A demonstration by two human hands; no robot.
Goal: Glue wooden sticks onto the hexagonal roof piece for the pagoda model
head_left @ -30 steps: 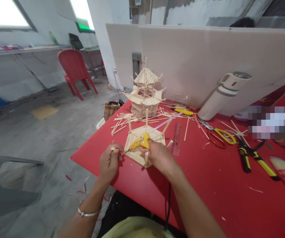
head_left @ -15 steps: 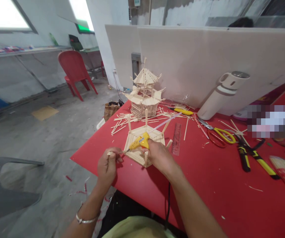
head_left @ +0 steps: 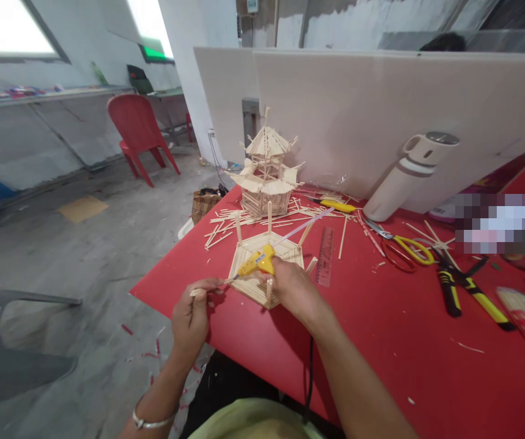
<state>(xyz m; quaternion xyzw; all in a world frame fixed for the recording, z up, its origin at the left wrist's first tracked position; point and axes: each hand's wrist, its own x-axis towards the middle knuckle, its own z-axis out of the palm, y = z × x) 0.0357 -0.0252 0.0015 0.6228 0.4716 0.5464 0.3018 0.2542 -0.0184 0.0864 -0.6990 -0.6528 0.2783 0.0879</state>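
Observation:
My right hand (head_left: 295, 289) is closed around a yellow glue gun (head_left: 255, 262) with a clear glue stick (head_left: 305, 223) poking out of its back. Its nozzle points left, close to the end of a short wooden stick (head_left: 198, 292) pinched in my left hand (head_left: 191, 317). Under the glue gun lies a hexagonal base of wooden sticks (head_left: 248, 297) with short posts standing at its corners. Behind it stands a pagoda model (head_left: 266, 177) built from sticks, with two tiers of roofs.
On the red table (head_left: 358, 360) are loose sticks (head_left: 221, 227), a clear ruler (head_left: 325, 256), a yellow utility knife (head_left: 338, 205), scissors (head_left: 408, 249), black-yellow pliers (head_left: 467, 286) and a tilted white thermos (head_left: 408, 174). A white board (head_left: 358, 103) rises behind. A red chair (head_left: 136, 125) stands on the floor.
My left hand has shifted slightly left and down with the stick, its index finger straighter. My right hand and the glue gun have hardly moved.

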